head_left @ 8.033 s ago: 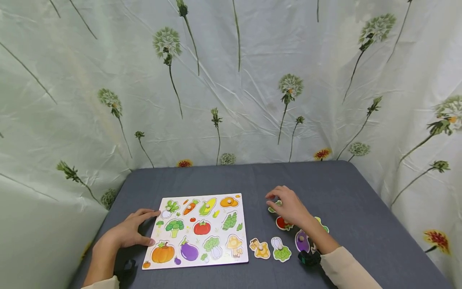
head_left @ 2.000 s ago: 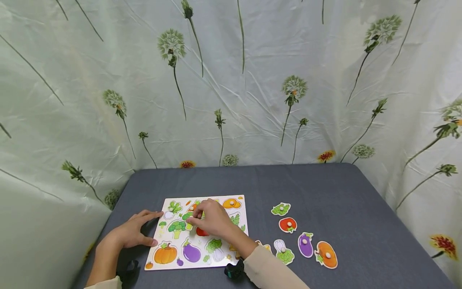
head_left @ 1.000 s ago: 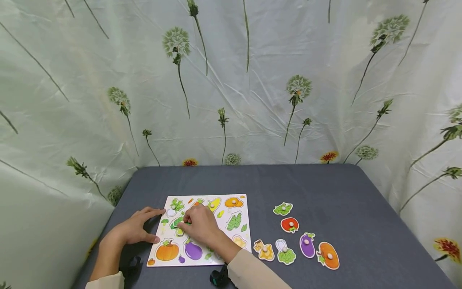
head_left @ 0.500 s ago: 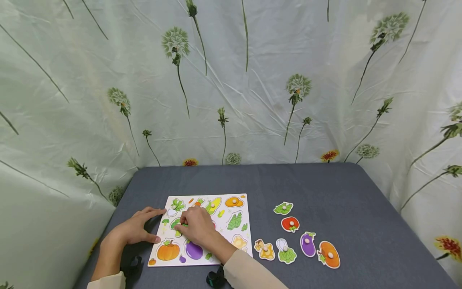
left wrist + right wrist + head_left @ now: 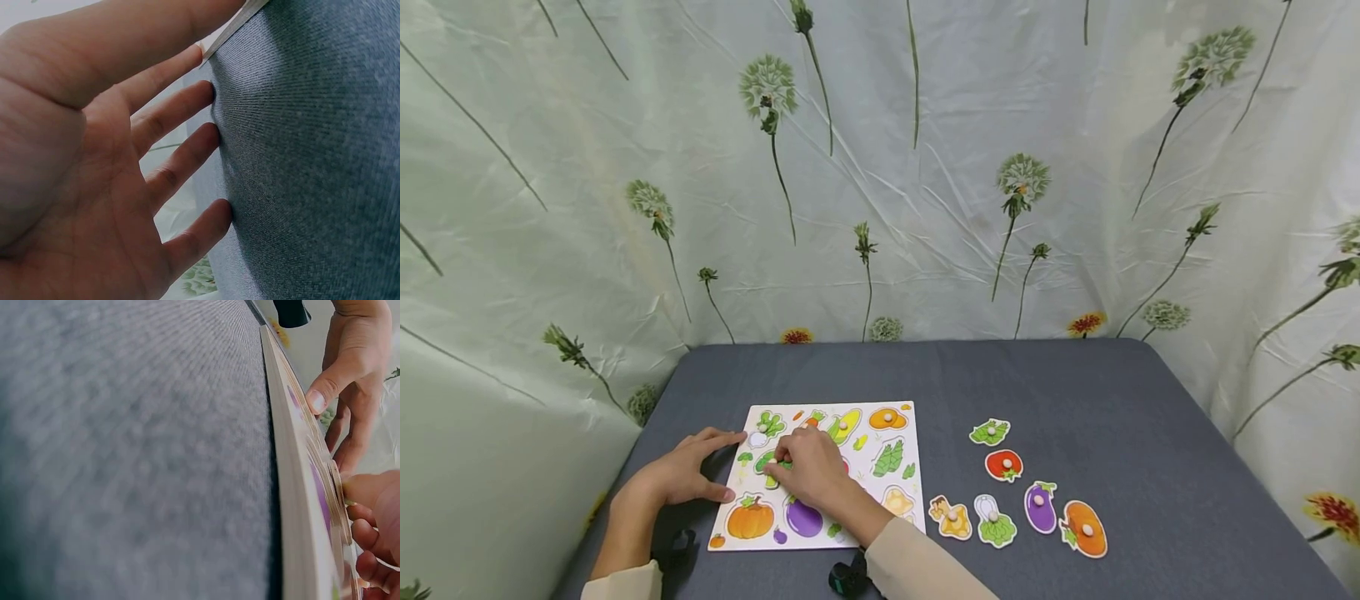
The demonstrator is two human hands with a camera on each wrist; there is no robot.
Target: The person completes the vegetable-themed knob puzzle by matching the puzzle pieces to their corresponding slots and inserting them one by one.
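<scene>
Broccoli is being pinched beneath the curled right hand, apparently for seating. The board is being braced by the spread left hand; pressing is likely being required next.

Left hand: we hold it spread, thumb well apart from the gently bent fingers.
Right hand: we curl its fingers toward the thumb in a pinch.
Forearms: we slant both inward, the right stretched leftward.
</scene>
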